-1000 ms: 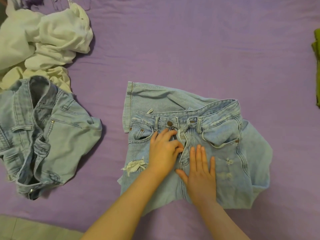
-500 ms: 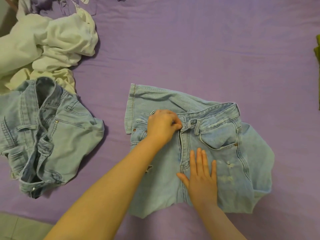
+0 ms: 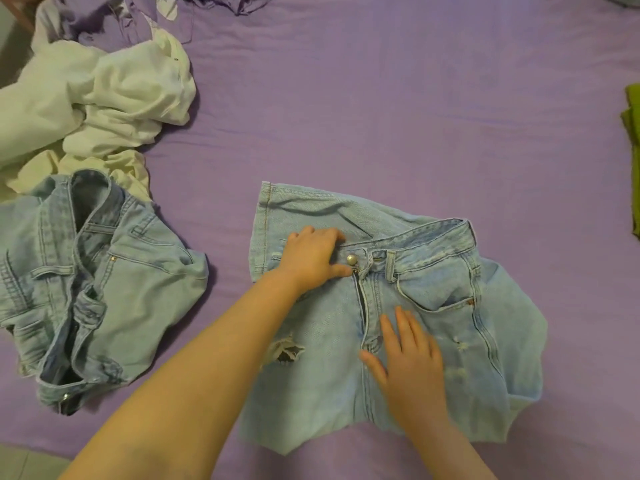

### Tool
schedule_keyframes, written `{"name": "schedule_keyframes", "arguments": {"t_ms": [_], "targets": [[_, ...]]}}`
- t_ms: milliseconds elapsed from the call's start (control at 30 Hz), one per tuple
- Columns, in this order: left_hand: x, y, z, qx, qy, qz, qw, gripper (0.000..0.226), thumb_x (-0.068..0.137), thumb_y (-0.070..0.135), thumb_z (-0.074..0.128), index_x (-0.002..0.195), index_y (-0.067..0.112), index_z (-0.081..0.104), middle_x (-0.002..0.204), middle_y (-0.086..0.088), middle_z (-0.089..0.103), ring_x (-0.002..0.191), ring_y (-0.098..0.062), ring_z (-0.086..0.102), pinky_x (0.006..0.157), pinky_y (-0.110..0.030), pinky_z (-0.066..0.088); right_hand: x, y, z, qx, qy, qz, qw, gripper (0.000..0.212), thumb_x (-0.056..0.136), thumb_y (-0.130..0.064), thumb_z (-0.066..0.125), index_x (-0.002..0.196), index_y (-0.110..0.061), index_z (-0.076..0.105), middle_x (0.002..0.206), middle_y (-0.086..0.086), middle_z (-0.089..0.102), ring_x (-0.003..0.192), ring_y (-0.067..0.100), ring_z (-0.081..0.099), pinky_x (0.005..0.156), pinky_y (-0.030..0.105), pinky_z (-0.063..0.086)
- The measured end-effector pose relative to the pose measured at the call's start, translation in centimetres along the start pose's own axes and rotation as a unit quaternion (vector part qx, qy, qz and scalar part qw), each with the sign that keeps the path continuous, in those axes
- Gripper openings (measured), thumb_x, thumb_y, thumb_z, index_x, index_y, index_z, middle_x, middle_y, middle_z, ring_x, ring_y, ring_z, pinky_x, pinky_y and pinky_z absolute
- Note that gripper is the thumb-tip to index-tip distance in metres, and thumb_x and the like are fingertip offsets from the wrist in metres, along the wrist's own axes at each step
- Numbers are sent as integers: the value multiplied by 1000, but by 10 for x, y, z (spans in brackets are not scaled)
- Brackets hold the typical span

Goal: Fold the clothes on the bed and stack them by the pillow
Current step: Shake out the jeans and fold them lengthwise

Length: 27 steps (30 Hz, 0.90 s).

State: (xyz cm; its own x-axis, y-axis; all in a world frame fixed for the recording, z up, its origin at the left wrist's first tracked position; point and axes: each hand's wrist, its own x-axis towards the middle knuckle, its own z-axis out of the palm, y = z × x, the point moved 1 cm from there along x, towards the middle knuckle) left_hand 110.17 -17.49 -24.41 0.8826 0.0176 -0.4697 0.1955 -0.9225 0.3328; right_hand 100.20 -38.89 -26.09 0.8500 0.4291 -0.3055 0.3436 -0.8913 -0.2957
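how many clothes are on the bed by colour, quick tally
Light blue denim: 2, the jeans under both hands and the crumpled denim piece to their left
White or cream: 1 heap, number of garments in it unclear
Purple: 1 bunch at the top edge
Green: 1 piece, cut off at the right edge
Total: 5 visible items or heaps

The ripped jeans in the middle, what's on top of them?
Both hands rest on the ripped jeans: the left hand grips the waistband by the button, the right hand presses flat near the zipper. The denim beneath them is hidden.
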Motion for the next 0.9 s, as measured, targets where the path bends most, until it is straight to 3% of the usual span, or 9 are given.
{"name": "schedule_keyframes", "arguments": {"t_ms": [67,167,233,300,367,467,600,767,900], "targets": [[0,-2,-3,25,-8,6,1000,53,82,55,64,124,25,54,115,3,58,108,-22,45,85,-36,29,18,-2,-25,49,87,-25,995,46,89,-34,51,125,-7,60,132,15,56,106,33,63,76,45,54],[-1,-2,-7,10,-14,21,1000,44,85,51,63,118,23,59,107,2,58,103,-21,43,80,-34,27,62,-5,-61,68,133,-40,988,52,89,-9,61,138,-10,46,144,12,45,114,33,56,87,47,49],[-2,-2,-9,-18,-24,28,999,41,86,48,63,117,21,61,100,1,55,99,-20,44,79,-33,30,91,-8,-75,54,79,-63,993,63,91,-3,55,148,-17,30,154,3,31,139,29,31,106,49,34],[-5,-5,-11,-64,-32,22,997,36,87,45,64,114,20,63,93,3,53,93,-19,48,78,-33,34,114,-9,-80,35,-4,-97,995,65,95,-4,46,151,-23,18,156,-2,26,146,19,10,117,46,13],[-9,-6,-11,-124,-48,14,991,26,87,41,65,104,21,64,85,3,57,81,-17,53,71,-31,34,125,-8,-82,14,-73,-105,992,56,98,-14,45,149,-24,25,149,0,38,144,16,18,119,41,4],[-18,-5,-9,-207,-66,-1,976,24,88,40,64,94,16,65,68,4,56,61,-8,49,57,-25,34,123,-5,-95,40,-86,-86,992,32,95,-27,52,127,-23,56,125,0,58,126,19,40,117,37,13],[-29,5,-12,-346,-73,-30,935,28,89,38,64,81,11,64,51,13,45,43,2,39,45,-16,31,105,-7,-111,49,-21,-102,993,11,93,-26,55,98,-23,63,89,-7,55,102,18,48,113,37,20],[-33,21,-27,-404,-82,-27,911,33,87,37,67,76,6,61,54,5,39,44,-5,32,48,-25,27,92,-14,-125,100,-35,-126,986,15,91,-17,55,102,-19,65,99,-5,60,102,16,47,101,28,25],[-41,29,-33,-425,-93,-14,900,46,87,37,67,84,-8,59,63,-6,39,53,-12,33,54,-28,27,85,-17,-132,116,-41,-118,985,14,90,-14,55,101,-18,62,101,-5,56,102,17,45,89,25,31]]}}
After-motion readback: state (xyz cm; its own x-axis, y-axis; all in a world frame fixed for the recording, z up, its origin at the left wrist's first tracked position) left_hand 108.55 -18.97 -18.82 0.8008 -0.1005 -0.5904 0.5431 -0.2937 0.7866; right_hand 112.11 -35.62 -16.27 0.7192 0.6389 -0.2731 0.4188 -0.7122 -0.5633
